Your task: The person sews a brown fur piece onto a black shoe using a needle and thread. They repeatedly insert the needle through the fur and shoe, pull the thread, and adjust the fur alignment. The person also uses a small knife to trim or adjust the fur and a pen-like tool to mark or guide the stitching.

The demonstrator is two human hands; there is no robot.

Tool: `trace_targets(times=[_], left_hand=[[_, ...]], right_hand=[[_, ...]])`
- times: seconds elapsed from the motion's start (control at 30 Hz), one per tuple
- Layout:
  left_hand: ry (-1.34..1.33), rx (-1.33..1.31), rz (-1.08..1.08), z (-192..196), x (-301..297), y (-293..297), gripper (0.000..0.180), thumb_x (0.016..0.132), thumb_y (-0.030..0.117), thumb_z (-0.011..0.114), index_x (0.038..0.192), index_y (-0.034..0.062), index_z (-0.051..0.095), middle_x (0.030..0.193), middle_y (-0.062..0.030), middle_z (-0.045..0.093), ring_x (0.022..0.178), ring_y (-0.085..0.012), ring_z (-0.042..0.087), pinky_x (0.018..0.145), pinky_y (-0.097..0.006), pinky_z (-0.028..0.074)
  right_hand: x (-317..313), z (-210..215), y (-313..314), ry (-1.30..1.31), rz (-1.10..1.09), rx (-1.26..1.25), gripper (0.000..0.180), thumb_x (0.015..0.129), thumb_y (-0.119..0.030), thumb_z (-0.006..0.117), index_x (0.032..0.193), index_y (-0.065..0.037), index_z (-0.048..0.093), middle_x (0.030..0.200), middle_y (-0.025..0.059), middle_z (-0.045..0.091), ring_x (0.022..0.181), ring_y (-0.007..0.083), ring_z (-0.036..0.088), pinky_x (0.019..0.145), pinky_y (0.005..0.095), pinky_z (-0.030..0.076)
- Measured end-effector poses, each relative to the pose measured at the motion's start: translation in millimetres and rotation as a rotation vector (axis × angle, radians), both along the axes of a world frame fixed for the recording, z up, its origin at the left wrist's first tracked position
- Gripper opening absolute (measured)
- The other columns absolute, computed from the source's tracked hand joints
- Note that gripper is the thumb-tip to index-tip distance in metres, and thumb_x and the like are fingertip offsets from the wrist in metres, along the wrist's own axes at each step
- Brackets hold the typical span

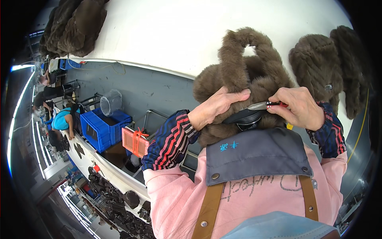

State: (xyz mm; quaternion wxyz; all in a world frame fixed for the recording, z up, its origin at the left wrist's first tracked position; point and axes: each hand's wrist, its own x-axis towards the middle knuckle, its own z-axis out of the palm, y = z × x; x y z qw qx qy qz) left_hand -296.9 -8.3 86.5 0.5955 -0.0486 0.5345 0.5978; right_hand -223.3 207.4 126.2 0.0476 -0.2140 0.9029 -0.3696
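A brown fur bag (254, 85) with a looped fur handle (254, 36) rests at the near edge of the white table, against my front. Its black lined opening (243, 118) with a dark zipper faces me. My left hand (219, 104) grips the bag's left side, thumb stretched along the fur and the other fingers partly hidden. In my right hand (296, 106), between thumb and fingers, is a small red-and-black tool (274, 104), its exact kind unclear. A pale, narrow strip extends from it along the edge of the opening.
More brown fur pieces lie on the white table (159, 32) at the right (318, 63) and far left (75, 28). Left of me are blue crates (99, 129), a wire basket (111, 102) and a pink box tied with red (135, 141). Co-workers (63, 118) sit farther left.
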Motion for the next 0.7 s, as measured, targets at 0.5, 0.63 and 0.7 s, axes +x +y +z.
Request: trace_targets(times=[0.5,0.63,0.7], left_hand=[[0.084,-0.012,0.053,-2,3,6,0.037,0.076,0.034,0.06,0.097,0.0043,0.057,0.075,0.0064,0.053,0.049,0.0025,0.028,0.039,-0.017,0.017],[-0.012,-0.019,-0.007,9,-4,6,0.042,0.079,0.025,0.058,0.109,-0.0016,0.046,0.1,-0.0043,0.05,0.087,-0.0076,0.041,0.073,-0.022,0.032],[-0.076,-0.022,0.005,10,-5,7,0.046,0.081,0.021,0.058,0.115,-0.0045,0.041,0.113,-0.0094,0.048,0.107,-0.0127,0.047,0.09,-0.025,0.039]], right_hand=[[-5,-4,3,-0.071,-0.006,-0.063,0.016,0.072,-0.014,0.064,0.074,-0.003,0.053,0.061,0.0096,0.055,0.05,0.0232,0.053,0.044,0.0299,0.039],[-6,-5,5,-0.083,0.007,-0.08,0.015,0.072,-0.014,0.064,0.074,-0.003,0.054,0.061,0.0095,0.055,0.05,0.023,0.053,0.044,0.0297,0.039],[-4,-3,7,-0.11,-0.014,-0.083,0.015,0.072,-0.013,0.064,0.074,-0.002,0.054,0.061,0.0095,0.055,0.05,0.0228,0.053,0.044,0.0296,0.04]])
